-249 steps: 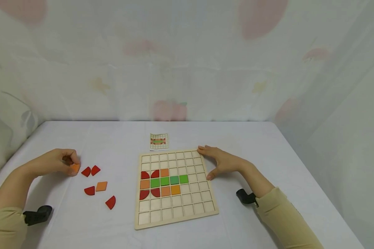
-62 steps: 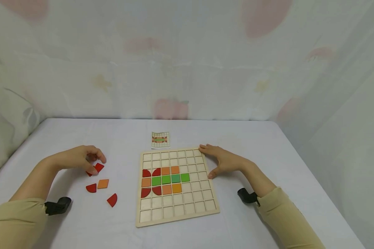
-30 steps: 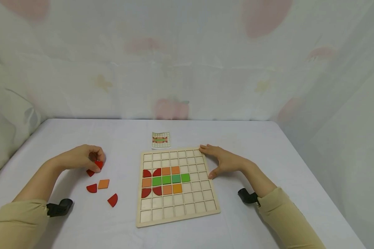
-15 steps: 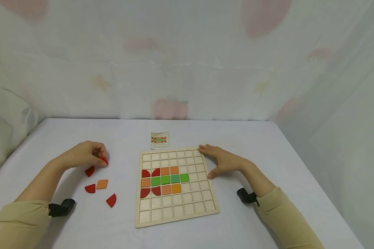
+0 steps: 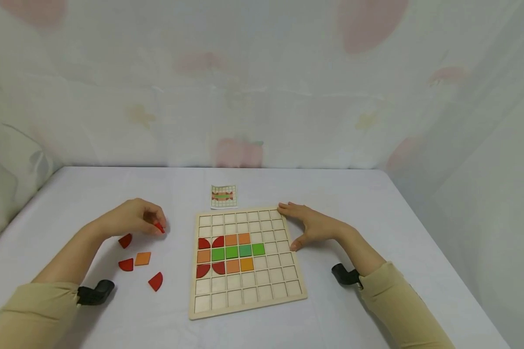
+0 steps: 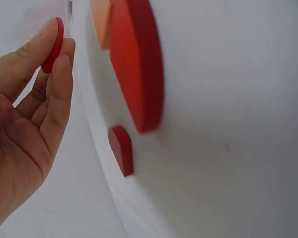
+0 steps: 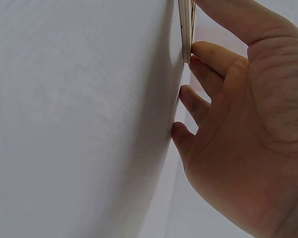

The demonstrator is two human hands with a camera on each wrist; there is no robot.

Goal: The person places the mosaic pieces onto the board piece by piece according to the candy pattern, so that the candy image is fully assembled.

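Note:
My left hand (image 5: 133, 219) pinches a red quarter-circle tile (image 5: 159, 227) between thumb and fingertips, above the table left of the board; the left wrist view shows this red tile (image 6: 53, 48) edge-on. The pale wooden grid board (image 5: 264, 292) carries red quarter-circles (image 5: 203, 271) at its left, a row of green squares (image 5: 231, 252) and orange squares (image 5: 230, 240) around them. With fingers spread, my right hand (image 5: 312, 225) rests at the board's right edge, thumb lower down; in the right wrist view its fingertips (image 7: 196, 62) meet the board's edge.
Left of the board lie three more red quarter-circle tiles (image 5: 155, 281) and one orange tile (image 5: 142, 258). Behind the board stands a small pattern card (image 5: 224, 197) printed with a coloured grid. White cloth covers the table, and a pale curtain (image 5: 288, 97) hangs behind it.
Earlier the left hand held an orange tile, which now sits in the board's upper coloured row. It then picked up a red quarter-circle and moved right with it. The right hand stayed put.

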